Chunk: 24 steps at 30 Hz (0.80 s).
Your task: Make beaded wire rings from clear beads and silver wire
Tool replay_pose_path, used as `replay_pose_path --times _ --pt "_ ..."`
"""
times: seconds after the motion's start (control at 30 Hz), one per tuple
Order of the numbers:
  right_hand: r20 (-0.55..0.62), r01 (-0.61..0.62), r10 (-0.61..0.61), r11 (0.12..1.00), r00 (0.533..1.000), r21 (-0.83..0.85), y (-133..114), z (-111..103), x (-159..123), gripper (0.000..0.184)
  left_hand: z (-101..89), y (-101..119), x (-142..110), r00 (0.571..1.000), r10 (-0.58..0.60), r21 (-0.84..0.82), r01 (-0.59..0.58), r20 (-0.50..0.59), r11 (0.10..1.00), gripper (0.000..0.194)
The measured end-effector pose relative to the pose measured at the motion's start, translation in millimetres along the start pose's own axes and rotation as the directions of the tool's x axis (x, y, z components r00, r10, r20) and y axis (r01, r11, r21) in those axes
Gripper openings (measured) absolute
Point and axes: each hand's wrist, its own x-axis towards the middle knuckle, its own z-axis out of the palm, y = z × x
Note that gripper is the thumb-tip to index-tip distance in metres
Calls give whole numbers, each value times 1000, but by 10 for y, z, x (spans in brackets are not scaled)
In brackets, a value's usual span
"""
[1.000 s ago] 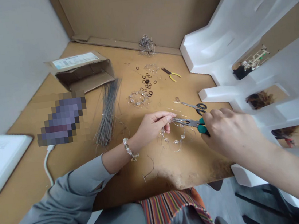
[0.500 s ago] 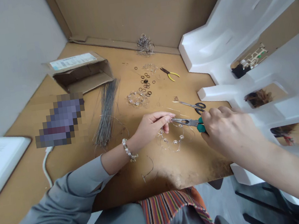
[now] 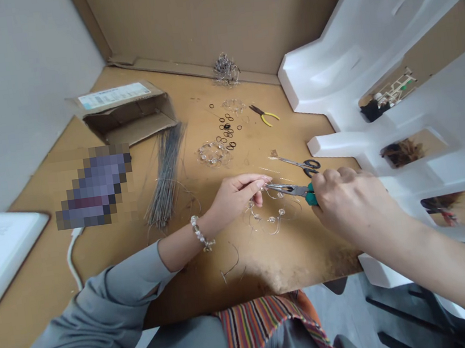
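My right hand (image 3: 349,198) is wrapped round the green handles of needle-nose pliers (image 3: 292,189). The jaws point left and meet the fingertips of my left hand (image 3: 239,196), at the upper edge of a ring of wire with clear beads (image 3: 271,219). My left thumb and fingers pinch that beaded wire ring; the exact spot between fingers and jaws is too small to make out. The ring's lower part hangs below, just over the table. A similar beaded wire ring (image 3: 212,152) lies farther back, beside several small dark rings (image 3: 227,131).
Scissors (image 3: 299,163) and yellow-handled pliers (image 3: 265,115) lie beyond my hands. To the left are a bundle of grey wires (image 3: 165,183), an open cardboard box (image 3: 135,124), a blurred-out phone and a white power bank (image 3: 7,255). A wire heap (image 3: 225,69) is at the back.
The hanging beaded ring has swung very slightly left and up. Both hands and the pliers stay almost in the same place.
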Motion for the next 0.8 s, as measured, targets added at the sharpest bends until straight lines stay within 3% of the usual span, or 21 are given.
replay_pose_path --times 0.23,0.43,0.53,0.63,0.73,0.8 --pt "59 -57 48 983 997 172 -19 73 51 10 -19 -95 31 999 33 116 -31 -15 993 24" --pt "96 -208 189 942 977 264 -35 195 58 19 -32 -213 112 998 -56 53 58 -35 997 21" --pt "145 -304 269 889 952 342 -63 399 53 23 -33 -240 147 995 -101 26 102 -22 994 16" --pt "242 -453 385 797 891 399 -140 718 32 25 -36 -269 171 992 -129 -42 129 -12 991 11" --pt "252 -469 395 761 883 449 -256 1051 -17 27 -39 -299 178 986 -164 -146 165 21 975 11" --pt "186 -448 411 758 892 474 -328 1224 -55 27 -37 -306 170 979 -197 -188 205 59 961 12"
